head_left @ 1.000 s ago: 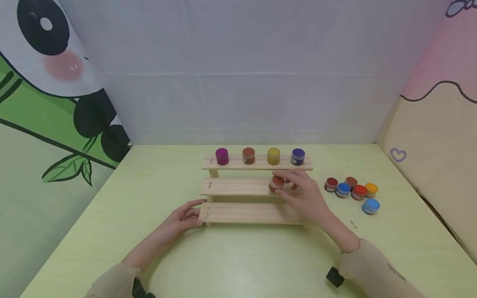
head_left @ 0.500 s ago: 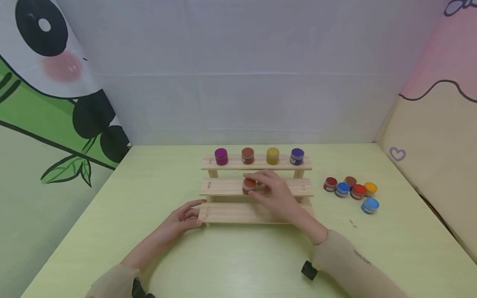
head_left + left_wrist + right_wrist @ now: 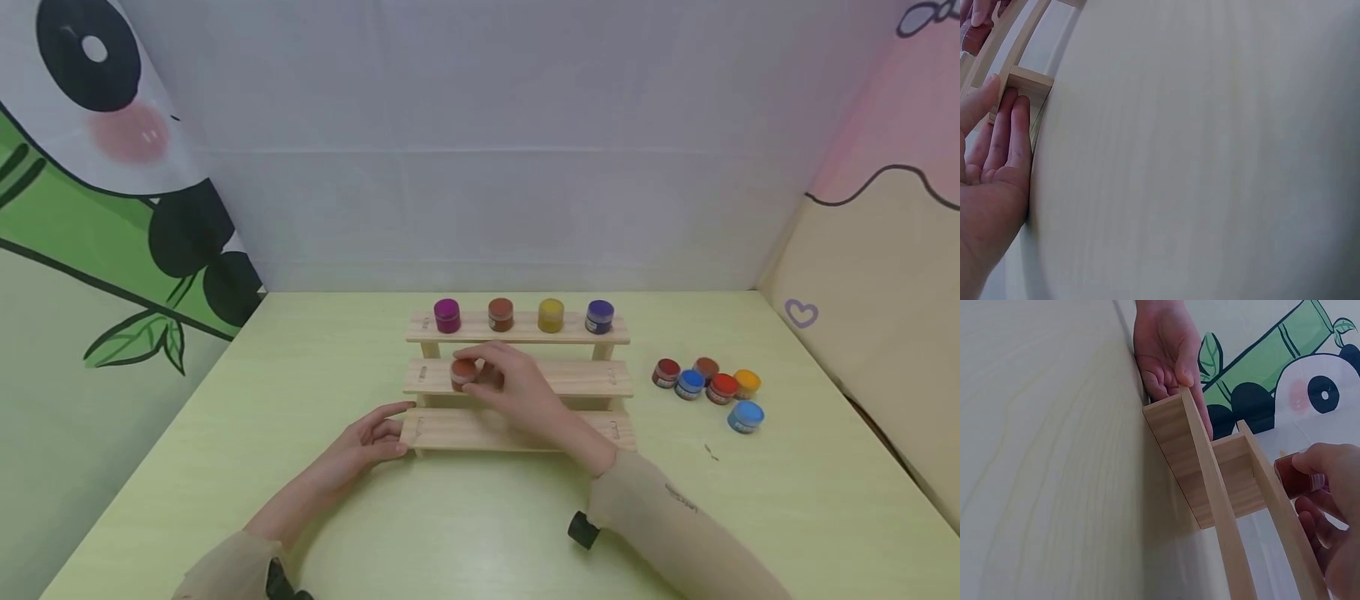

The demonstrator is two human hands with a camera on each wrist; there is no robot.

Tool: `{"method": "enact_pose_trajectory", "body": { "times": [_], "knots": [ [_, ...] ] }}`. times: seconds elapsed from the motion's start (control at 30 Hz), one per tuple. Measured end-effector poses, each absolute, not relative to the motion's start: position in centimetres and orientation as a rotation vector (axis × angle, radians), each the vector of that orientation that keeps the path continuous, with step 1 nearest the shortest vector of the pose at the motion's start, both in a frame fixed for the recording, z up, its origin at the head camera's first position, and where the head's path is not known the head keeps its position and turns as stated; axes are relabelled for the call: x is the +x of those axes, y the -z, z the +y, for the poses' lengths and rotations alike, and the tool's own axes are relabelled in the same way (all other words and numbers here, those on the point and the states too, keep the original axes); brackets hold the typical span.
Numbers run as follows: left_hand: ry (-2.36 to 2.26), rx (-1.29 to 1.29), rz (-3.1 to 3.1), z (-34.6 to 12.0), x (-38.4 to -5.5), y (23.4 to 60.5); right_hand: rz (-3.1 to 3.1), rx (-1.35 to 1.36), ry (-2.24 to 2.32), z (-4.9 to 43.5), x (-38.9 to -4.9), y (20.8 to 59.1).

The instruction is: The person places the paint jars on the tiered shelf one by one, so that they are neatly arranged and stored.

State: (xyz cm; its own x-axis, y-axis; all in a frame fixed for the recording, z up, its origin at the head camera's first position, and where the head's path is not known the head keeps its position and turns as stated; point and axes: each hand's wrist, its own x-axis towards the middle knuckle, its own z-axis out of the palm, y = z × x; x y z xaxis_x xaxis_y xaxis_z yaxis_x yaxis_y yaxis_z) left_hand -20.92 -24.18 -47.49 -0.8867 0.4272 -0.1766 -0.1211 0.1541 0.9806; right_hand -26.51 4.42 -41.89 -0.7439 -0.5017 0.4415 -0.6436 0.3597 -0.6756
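A three-tier wooden rack (image 3: 517, 428) stands on the table. My left hand (image 3: 360, 444) holds it by the left end of its lowest shelf, thumb at the front edge, fingers along the end, as the left wrist view shows too. Between thumb and fingers my right hand (image 3: 517, 387) pinches a small paint jar (image 3: 463, 375) with a reddish-brown lid, at the left part of the middle shelf. In the right wrist view this jar (image 3: 1291, 476) is right at the shelf's edge. Along the top shelf stand a magenta jar (image 3: 447, 316), a brown jar (image 3: 501, 315), a yellow jar (image 3: 551, 316) and a dark blue jar (image 3: 600, 317).
Right of the rack, several more jars are grouped on the table, among them a red jar (image 3: 722, 388), an orange-yellow jar (image 3: 747, 383) and a light blue jar (image 3: 746, 417) nearest me. A pale wall (image 3: 487, 208) rises behind the table.
My right hand has moved left along the middle shelf with the brown-lidded paint jar, from its right part to its left part. My left hand has stayed at the rack's end.
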Motion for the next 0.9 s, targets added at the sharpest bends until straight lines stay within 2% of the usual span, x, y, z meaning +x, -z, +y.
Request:
{"method": "enact_pose_trajectory", "body": {
  "times": [0.37, 0.9],
  "knots": [
    [-1.768, 0.254, 2.016, -24.2, -20.6, 47.2, -2.52, 1.022, -1.317, 2.5, -26.8, 41.7],
    [-1.752, 0.223, 2.027, -24.1, -20.8, 47.1, -2.566, 0.921, -1.321, 2.5, -26.9, 42.1]
  ]
}}
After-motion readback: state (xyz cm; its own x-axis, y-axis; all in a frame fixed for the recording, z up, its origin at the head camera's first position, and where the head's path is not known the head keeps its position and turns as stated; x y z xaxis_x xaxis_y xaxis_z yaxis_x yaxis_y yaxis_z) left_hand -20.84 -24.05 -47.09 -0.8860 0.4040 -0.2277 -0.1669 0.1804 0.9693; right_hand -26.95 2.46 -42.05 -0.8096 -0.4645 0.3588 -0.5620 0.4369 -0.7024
